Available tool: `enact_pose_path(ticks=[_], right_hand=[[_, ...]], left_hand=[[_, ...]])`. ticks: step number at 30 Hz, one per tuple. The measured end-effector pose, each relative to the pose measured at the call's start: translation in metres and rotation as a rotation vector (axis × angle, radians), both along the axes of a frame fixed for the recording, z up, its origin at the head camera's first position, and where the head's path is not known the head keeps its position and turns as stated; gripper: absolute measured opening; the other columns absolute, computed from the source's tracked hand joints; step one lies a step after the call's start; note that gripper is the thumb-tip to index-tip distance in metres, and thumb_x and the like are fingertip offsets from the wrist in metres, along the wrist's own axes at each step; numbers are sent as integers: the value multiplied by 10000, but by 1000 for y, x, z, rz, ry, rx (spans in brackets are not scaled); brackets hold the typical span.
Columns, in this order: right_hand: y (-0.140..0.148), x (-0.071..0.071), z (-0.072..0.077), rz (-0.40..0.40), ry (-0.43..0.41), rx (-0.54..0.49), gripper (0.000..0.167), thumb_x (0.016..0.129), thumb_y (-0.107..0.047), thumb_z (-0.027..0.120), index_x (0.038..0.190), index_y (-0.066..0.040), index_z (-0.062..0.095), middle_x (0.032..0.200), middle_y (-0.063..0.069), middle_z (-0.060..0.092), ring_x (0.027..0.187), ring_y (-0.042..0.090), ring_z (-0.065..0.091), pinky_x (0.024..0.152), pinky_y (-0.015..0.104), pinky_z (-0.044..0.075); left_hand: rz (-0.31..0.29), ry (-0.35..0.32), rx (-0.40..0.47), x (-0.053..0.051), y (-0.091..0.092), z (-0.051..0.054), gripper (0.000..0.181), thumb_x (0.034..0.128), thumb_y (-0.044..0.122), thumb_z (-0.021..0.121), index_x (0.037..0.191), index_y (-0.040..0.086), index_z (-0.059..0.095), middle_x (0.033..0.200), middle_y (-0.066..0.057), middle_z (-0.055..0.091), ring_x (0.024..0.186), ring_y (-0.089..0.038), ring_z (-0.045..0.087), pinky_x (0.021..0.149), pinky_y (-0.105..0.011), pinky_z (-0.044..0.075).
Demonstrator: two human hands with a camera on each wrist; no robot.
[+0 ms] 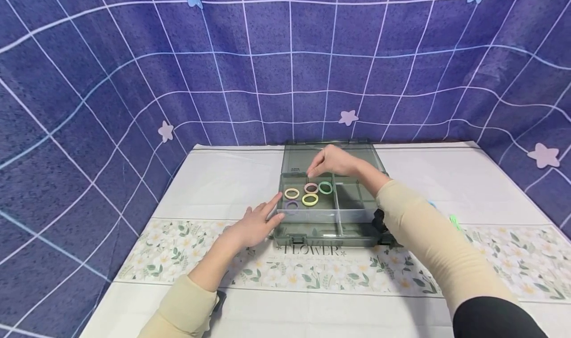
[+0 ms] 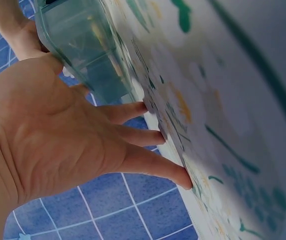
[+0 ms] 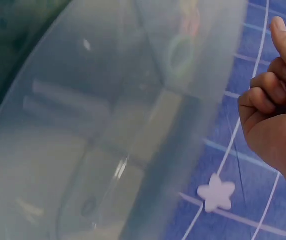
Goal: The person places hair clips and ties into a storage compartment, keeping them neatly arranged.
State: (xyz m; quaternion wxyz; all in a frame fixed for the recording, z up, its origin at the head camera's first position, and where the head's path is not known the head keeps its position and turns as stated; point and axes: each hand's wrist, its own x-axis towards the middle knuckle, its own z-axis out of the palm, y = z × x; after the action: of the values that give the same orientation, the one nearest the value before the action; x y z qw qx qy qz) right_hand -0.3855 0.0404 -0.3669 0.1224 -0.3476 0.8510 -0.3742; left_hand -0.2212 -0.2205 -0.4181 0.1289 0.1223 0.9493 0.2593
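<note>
We are seeing a translucent grey-green box that is standing on the bench, its lid lying open toward the back. In the rear left compartment five rings are resting: a cream ring and a purple ring are sitting near the left wall, a yellow ring is lying to their right, and a pink ring and a green ring are lying side by side behind it. The person's right hand is hovering just above the pink ring, curling its fingers, and we are seeing nothing in its grasp. The left hand is spreading its fingers loosely at the box's left edge, gripping nothing, while in the left wrist view some fingertips are reaching down to a flowered cloth. Beyond the right sleeve, a small bright-green item is lying on the bench, partly hidden. Behind everything, a blue star-patterned curtain is hanging.
</note>
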Motion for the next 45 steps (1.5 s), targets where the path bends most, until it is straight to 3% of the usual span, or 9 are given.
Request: enact_pose_path(ticks=[7, 13, 18, 26, 31, 39, 45], right_hand=[[46, -4, 9, -122, 1, -2, 128, 861, -181, 833, 966, -106, 827, 958, 6, 779, 948, 156, 703, 953, 385, 525], [94, -1, 9, -238, 19, -30, 187, 871, -177, 824, 1000, -42, 814, 1006, 61, 775, 986, 133, 685, 945, 320, 509], [138, -2, 1, -323, -2, -30, 221, 897, -162, 800, 1027, 17, 793, 1066, 106, 761, 992, 84, 655, 947, 324, 490], [212, 9, -23, -439, -52, 23, 330, 914, -268, 788, 1099, 4, 774, 1093, 81, 754, 899, 69, 596, 743, 355, 492], [240, 21, -37, -470, -49, 79, 334, 893, -321, 801, 1066, -35, 796, 1089, 69, 755, 912, 72, 599, 758, 317, 488], [259, 35, -51, -459, -46, 82, 308, 898, -288, 798, 1051, -20, 799, 1088, 94, 757, 962, -41, 606, 831, 124, 439], [273, 42, -65, -449, -68, 91, 284, 895, -236, 802, 1054, 0, 793, 1081, 108, 757, 986, 3, 624, 847, 109, 423]], left_hand=[[-4, -7, 9, -1, -1, -4, 659, 1095, 504, 319, 1648, 272, 45, 1647, -165, 243, 1516, -392, 170, 1194, -631, -34], [-7, -4, 13, 0, -3, -5, 662, 1097, 494, 323, 1650, 252, 52, 1643, -187, 242, 1511, -417, 169, 1189, -643, -32], [-20, 5, 12, 0, -3, -4, 663, 1100, 481, 316, 1651, 222, 54, 1637, -208, 244, 1507, -435, 167, 1186, -648, -34], [-36, 7, 7, -2, -3, -1, 655, 1106, 469, 299, 1650, 209, 44, 1638, -211, 237, 1508, -434, 160, 1185, -650, -40], [-37, 6, -5, -3, -3, 1, 660, 1104, 482, 289, 1650, 209, 40, 1643, -200, 232, 1509, -431, 160, 1185, -648, -43], [-22, -2, -9, -1, -3, 0, 667, 1097, 505, 293, 1651, 222, 53, 1644, -212, 218, 1500, -467, 147, 1179, -656, -39], [-32, 4, -5, -2, -1, 2, 660, 1102, 479, 296, 1651, 202, 53, 1644, -207, 222, 1504, -447, 158, 1184, -649, -38]])
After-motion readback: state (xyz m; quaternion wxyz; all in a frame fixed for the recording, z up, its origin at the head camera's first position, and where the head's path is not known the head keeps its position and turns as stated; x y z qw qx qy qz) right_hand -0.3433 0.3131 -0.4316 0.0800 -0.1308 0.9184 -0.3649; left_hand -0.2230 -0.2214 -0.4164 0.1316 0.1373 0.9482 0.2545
